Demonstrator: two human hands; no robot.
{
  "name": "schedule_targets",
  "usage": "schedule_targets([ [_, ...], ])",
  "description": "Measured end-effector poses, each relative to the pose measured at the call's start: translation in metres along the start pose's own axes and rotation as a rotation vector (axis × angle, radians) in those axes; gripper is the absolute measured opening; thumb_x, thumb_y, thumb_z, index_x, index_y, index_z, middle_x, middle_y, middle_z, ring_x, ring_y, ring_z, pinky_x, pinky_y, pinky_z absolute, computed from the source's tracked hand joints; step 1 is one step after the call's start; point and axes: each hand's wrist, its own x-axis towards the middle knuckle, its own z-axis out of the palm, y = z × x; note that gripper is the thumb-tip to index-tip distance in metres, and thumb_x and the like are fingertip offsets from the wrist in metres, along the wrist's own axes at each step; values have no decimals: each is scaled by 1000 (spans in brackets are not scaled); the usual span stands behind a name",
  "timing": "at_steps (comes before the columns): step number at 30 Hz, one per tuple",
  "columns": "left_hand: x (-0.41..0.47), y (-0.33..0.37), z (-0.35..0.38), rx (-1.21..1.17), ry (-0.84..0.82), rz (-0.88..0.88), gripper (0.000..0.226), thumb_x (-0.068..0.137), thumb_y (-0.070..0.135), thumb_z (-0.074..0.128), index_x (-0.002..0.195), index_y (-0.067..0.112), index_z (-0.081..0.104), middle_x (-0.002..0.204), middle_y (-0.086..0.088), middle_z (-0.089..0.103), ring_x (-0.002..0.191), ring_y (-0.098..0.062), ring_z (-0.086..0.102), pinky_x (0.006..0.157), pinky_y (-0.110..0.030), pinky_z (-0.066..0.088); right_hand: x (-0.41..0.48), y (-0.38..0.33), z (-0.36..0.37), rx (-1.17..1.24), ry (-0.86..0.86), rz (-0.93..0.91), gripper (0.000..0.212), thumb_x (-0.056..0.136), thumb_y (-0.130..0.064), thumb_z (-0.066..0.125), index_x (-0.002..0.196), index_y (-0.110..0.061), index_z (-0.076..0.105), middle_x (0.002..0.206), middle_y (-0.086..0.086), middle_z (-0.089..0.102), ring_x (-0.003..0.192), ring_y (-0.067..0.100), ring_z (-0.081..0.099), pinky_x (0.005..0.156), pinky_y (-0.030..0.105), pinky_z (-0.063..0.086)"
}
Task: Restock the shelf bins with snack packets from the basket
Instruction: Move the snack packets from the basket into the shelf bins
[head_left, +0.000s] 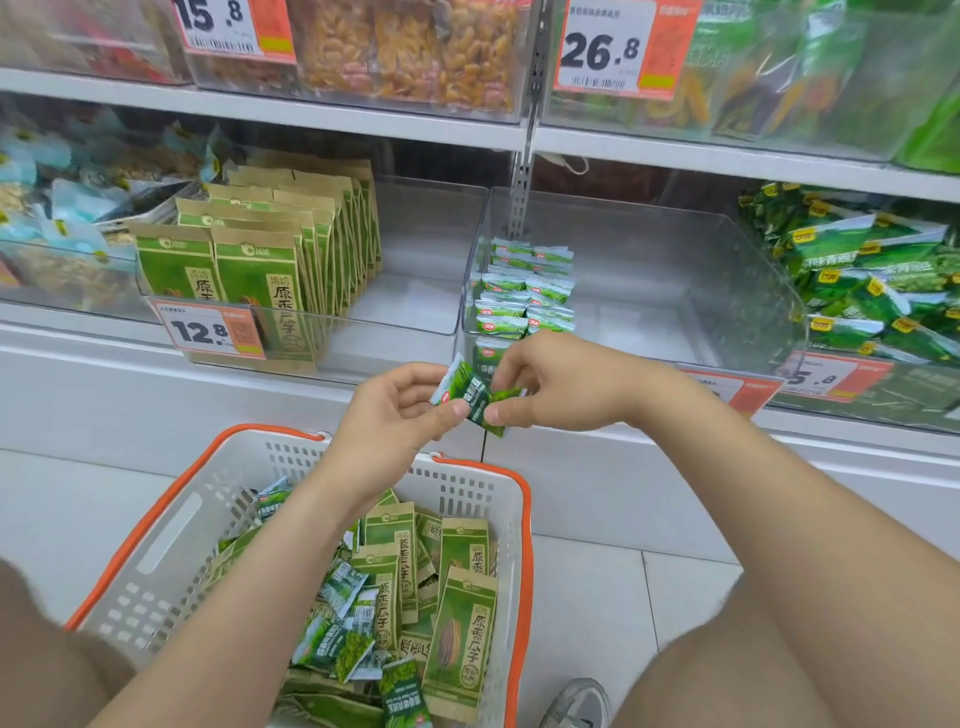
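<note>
My left hand (395, 408) and my right hand (561, 384) both pinch a small green snack packet (470, 395) in the air, just in front of a clear shelf bin (649, 291). That bin holds neat rows of matching small green packets (524, 291) at its left side. Below, a white basket with an orange rim (171, 540) sits on the floor with several tall kraft-and-green seed packets (462, 634) and small green packets (337, 644) mixed inside.
The clear bin to the left (415, 291) holds upright kraft seed packets (270, 260) behind a 12.8 price tag (208, 330). Loose green packets fill the bin at the right (872, 280). Higher shelves carry other snacks. My knees and a shoe (576, 701) flank the basket.
</note>
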Motion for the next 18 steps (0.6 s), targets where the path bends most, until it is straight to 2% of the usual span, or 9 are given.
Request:
schedule_targets([
  [2, 1, 5, 1, 62, -14, 45, 27, 87, 11, 83, 111, 15, 71, 104, -5, 79, 90, -22, 71, 88, -39, 56, -1, 3, -3, 78, -15, 15, 31, 92, -42, 78, 110, -20, 67, 87, -4, 78, 83, 12, 74, 75, 30, 56],
  [4, 1, 12, 6, 68, -22, 87, 25, 90, 11, 81, 112, 17, 71, 104, -4, 79, 94, -26, 74, 91, -43, 61, -1, 4, -5, 84, -18, 0, 23, 93, -35, 78, 102, -15, 70, 82, 1, 79, 77, 14, 74, 72, 34, 58],
  [6, -1, 18, 14, 30, 39, 123, 29, 90, 8, 80, 116, 17, 73, 97, -5, 77, 90, -24, 75, 87, -43, 63, 0, 5, -5, 107, -20, 5, 23, 93, -27, 79, 97, -5, 72, 80, 9, 78, 74, 20, 76, 77, 43, 63],
  [8, -1, 22, 21, -6, 112, 139, 32, 89, 7, 80, 119, 18, 73, 95, -10, 77, 89, -25, 77, 83, -41, 64, -1, 5, -6, 229, -21, 30, 23, 92, -19, 80, 102, -1, 70, 82, 13, 78, 77, 26, 78, 80, 45, 65],
  [13, 0, 25, 27, -9, 124, 152, 25, 91, 5, 78, 115, 12, 73, 99, -7, 81, 93, -23, 78, 82, -38, 65, -3, 6, -6, 362, 41, 34, 28, 86, -14, 85, 106, -4, 68, 86, 16, 78, 82, 31, 78, 78, 49, 65],
  [15, 1, 26, 30, 18, 138, 193, 22, 94, 11, 76, 116, 16, 73, 104, -3, 79, 94, -23, 78, 78, -37, 65, -6, 7, -12, 357, 78, 23, 29, 89, -12, 83, 111, -8, 65, 85, 17, 77, 76, 26, 77, 74, 49, 65],
  [16, 2, 25, 31, 83, 152, 236, 21, 97, 14, 73, 117, 19, 72, 108, 0, 78, 95, -21, 76, 76, -37, 65, -8, 7, -16, 362, 123, 21, 31, 90, -11, 81, 115, -12, 63, 82, 15, 76, 71, 20, 74, 71, 47, 65],
  [18, 4, 23, 31, 363, 197, 384, 24, 102, 13, 66, 121, 26, 70, 118, 10, 70, 100, -13, 71, 78, -35, 62, -10, 12, -29, 423, 270, 34, 37, 92, -11, 79, 124, -15, 62, 84, 9, 77, 69, 16, 71, 71, 46, 63],
])
